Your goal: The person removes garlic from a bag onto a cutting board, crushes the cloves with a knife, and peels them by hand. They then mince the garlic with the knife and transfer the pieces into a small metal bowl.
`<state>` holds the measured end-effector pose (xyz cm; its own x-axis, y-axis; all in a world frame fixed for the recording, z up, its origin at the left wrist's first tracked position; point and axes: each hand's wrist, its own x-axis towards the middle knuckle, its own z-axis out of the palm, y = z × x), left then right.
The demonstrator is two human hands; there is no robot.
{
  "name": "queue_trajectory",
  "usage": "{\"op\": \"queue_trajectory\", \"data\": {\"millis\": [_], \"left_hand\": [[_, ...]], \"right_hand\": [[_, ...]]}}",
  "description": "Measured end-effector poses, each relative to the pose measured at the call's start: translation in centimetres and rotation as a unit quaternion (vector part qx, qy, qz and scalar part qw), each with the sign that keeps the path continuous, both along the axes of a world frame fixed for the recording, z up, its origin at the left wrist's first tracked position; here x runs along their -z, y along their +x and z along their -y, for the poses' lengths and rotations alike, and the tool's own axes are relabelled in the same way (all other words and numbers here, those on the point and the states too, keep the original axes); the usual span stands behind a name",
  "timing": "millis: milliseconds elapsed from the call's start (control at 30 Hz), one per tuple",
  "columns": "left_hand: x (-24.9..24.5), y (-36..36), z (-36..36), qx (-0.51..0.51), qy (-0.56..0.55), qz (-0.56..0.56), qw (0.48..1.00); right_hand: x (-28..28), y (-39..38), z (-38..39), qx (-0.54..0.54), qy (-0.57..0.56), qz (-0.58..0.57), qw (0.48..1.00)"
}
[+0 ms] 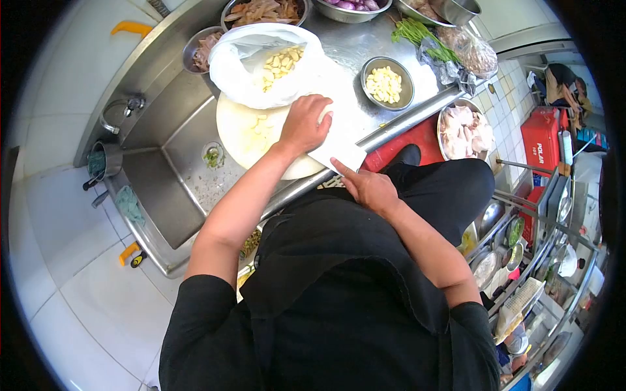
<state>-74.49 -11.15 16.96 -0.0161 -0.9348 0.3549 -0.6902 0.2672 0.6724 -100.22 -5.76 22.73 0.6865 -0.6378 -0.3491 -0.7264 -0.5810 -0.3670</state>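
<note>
My right hand (373,189) grips a cleaver, its index finger stretched along the pale, broad blade (340,155); the handle is hidden in the palm. Just beyond the blade, my left hand (306,124) rests over the round white cutting board (229,140) with its fingers curled in. What lies under those fingers, if anything, cannot be made out. A few garlic cloves (259,126) lie on the board left of that hand. Behind it stands an open white plastic bag (228,72) holding peeled garlic cloves (282,64). A metal bowl (409,88) to the right contains more peeled cloves (384,85).
A steel sink (153,189) with scraps by its drain is on the left. Bowls of meat (264,12) and purple onions (355,4) line the back. Green herbs (417,38) lie at right. A basin of raw chicken (466,132) sits beyond the counter edge.
</note>
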Motion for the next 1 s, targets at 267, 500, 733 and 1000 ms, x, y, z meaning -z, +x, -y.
{"op": "queue_trajectory", "data": {"millis": [267, 500, 733, 1000], "left_hand": [[0.7, -1.3, 0.8, 0.003, 0.051, 0.075, 0.996], [1.2, -0.6, 1.5, 0.026, 0.078, 0.044, 0.996], [1.5, 0.7, 2.7, 0.063, 0.070, -0.010, 0.996], [-3.6, 5.2, -4.5, -0.036, 0.088, -0.115, 0.989]], "right_hand": [[-0.6, 0.9, 1.4, -0.028, 0.025, -0.066, 0.997], [0.1, 2.1, 3.3, -0.040, 0.098, -0.102, 0.989], [-0.1, 3.1, 3.4, -0.028, 0.131, -0.048, 0.990], [-1.6, 1.0, 2.4, 0.053, 0.176, 0.058, 0.981]]}}
